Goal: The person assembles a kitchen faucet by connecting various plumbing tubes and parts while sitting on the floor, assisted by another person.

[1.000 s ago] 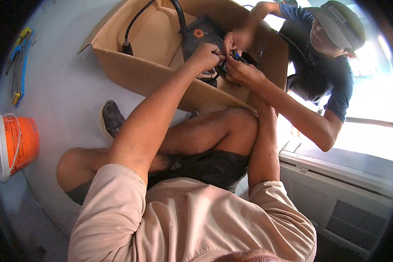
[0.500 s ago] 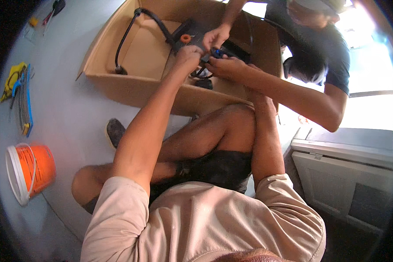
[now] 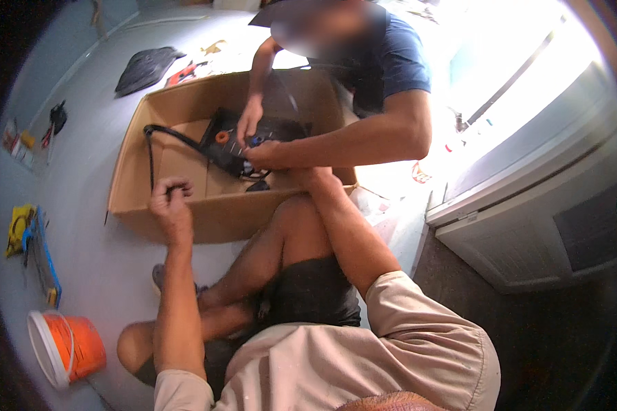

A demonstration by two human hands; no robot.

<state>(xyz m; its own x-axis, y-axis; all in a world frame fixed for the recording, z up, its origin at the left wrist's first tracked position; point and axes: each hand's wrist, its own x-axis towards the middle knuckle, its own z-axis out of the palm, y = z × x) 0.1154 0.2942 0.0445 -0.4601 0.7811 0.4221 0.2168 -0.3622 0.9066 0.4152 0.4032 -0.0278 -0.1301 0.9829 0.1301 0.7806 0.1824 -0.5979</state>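
Note:
My left hand [image 3: 171,211] is at the near left wall of an open cardboard box [image 3: 230,218]. Its fingers are curled round the dark end of a black cable [image 3: 151,154], which loops up from a black device [image 3: 216,147] inside. An orange ring [image 3: 222,138] sits on that device. My right hand [image 3: 317,177] reaches over the box's near right side. A co-worker's forearm covers its fingers, so what they do is hidden. Both of the co-worker's hands [image 3: 262,153] work over the device, around a small blue part [image 3: 256,141].
On the floor at the left are an orange bucket [image 3: 86,348] on its side, a blue tool [image 3: 44,264] and a yellow packet [image 3: 19,229]. A black bag [image 3: 147,68] and a red tool [image 3: 184,72] lie beyond the box. A white panelled door [image 3: 528,240] stands at the right.
My left hand has left the device and moved to the box's near left wall, at the cable's end. My right hand remains by the co-worker's arm. The view has shifted, showing more floor beyond.

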